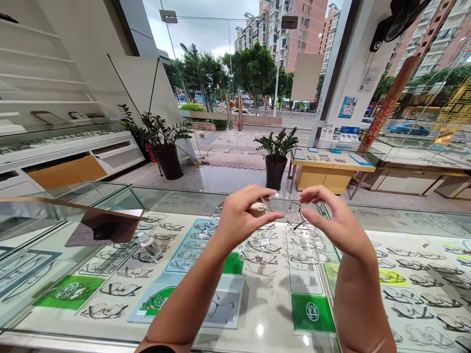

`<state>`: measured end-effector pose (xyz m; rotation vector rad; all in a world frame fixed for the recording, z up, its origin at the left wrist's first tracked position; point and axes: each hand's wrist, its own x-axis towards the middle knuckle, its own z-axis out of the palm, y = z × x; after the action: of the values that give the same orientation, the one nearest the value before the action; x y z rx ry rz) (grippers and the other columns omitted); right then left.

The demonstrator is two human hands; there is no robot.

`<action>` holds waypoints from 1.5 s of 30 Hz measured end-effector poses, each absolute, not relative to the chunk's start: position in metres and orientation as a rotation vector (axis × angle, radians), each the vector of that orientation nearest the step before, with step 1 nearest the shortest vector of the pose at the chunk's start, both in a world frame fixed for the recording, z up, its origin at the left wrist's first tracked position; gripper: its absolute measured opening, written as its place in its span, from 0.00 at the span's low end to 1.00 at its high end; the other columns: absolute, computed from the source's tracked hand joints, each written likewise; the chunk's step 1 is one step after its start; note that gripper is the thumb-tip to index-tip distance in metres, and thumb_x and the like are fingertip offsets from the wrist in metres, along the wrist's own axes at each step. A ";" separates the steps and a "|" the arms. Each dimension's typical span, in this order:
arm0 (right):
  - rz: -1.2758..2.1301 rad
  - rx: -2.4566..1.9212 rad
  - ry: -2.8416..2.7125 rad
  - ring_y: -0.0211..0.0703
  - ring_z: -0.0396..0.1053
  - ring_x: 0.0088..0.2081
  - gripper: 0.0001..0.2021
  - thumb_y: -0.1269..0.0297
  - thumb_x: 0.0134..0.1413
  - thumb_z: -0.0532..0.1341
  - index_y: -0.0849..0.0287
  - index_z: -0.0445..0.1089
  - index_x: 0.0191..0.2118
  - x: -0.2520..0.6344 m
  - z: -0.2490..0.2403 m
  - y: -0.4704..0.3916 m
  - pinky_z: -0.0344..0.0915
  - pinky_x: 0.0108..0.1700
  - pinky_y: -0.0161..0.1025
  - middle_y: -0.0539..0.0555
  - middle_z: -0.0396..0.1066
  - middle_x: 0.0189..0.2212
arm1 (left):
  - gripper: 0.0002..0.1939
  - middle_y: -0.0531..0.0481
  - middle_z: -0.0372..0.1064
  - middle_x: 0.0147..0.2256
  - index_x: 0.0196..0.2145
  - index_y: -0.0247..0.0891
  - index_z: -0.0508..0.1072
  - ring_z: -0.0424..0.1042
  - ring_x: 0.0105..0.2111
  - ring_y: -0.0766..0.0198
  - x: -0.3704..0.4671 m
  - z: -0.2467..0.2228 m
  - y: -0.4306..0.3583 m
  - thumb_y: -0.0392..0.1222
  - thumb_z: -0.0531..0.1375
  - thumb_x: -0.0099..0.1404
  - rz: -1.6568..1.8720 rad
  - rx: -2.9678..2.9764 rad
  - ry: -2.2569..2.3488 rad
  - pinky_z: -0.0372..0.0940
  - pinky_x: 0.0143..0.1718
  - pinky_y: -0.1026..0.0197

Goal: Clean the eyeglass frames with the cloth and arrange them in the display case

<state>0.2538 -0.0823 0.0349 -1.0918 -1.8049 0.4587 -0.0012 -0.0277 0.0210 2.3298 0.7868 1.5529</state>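
Note:
My left hand (245, 213) is raised over the glass counter, thumb and forefinger apart. A pale crumpled thing (258, 207), possibly a cloth, is tucked in its curled fingers. Opposite it, my right hand (333, 215) has thumb and fingers bent in an open C shape. Close to the right thumb shows a thin dark eyeglass temple (300, 224); whether the thumb touches it I cannot tell. Beneath both hands, rows of eyeglasses (259, 257) lie inside the glass display counter (268, 338). A small white bottle (149, 244) stands on the counter to the left.
A brown-edged mirror or panel (103, 228) juts over the counter at left. Green cards (312, 312) lie among the frames. Beyond are two potted plants (276, 169) (167, 159), a wooden display table (324, 176) and glass doors (235, 147) facing the street.

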 end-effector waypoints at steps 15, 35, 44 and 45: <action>0.107 -0.963 -1.549 0.50 0.72 0.44 0.24 0.51 0.61 0.73 0.48 0.73 0.60 0.219 0.026 -0.092 0.70 0.50 0.51 0.53 0.73 0.41 | 0.22 0.49 0.80 0.38 0.49 0.45 0.84 0.77 0.37 0.61 -0.018 0.033 -0.042 0.55 0.77 0.61 1.833 2.065 0.888 0.73 0.43 0.58; -0.016 -1.045 -1.516 0.49 0.71 0.41 0.20 0.52 0.62 0.73 0.47 0.75 0.56 0.214 0.029 -0.091 0.69 0.48 0.50 0.52 0.74 0.38 | 0.26 0.49 0.76 0.38 0.50 0.44 0.84 0.73 0.35 0.63 -0.010 0.034 -0.038 0.61 0.76 0.61 1.713 1.993 0.954 0.67 0.32 0.64; -0.024 -1.030 -1.525 0.53 0.74 0.47 0.20 0.52 0.63 0.73 0.46 0.74 0.57 0.212 0.030 -0.091 0.71 0.52 0.53 0.54 0.77 0.44 | 0.26 0.48 0.78 0.46 0.55 0.48 0.82 0.75 0.44 0.60 -0.010 0.027 -0.034 0.56 0.76 0.63 1.851 2.088 0.915 0.71 0.49 0.57; -0.026 -1.022 -1.523 0.53 0.75 0.48 0.20 0.52 0.63 0.73 0.46 0.74 0.58 0.212 0.030 -0.090 0.71 0.53 0.53 0.54 0.77 0.45 | 0.26 0.48 0.78 0.48 0.55 0.48 0.81 0.75 0.46 0.59 -0.010 0.027 -0.033 0.56 0.76 0.63 1.879 2.099 0.913 0.71 0.50 0.57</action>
<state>0.2117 -0.0901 0.0304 -1.0222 -1.5231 -0.0261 -0.0097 -0.0333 0.0268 2.0988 0.9131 1.8793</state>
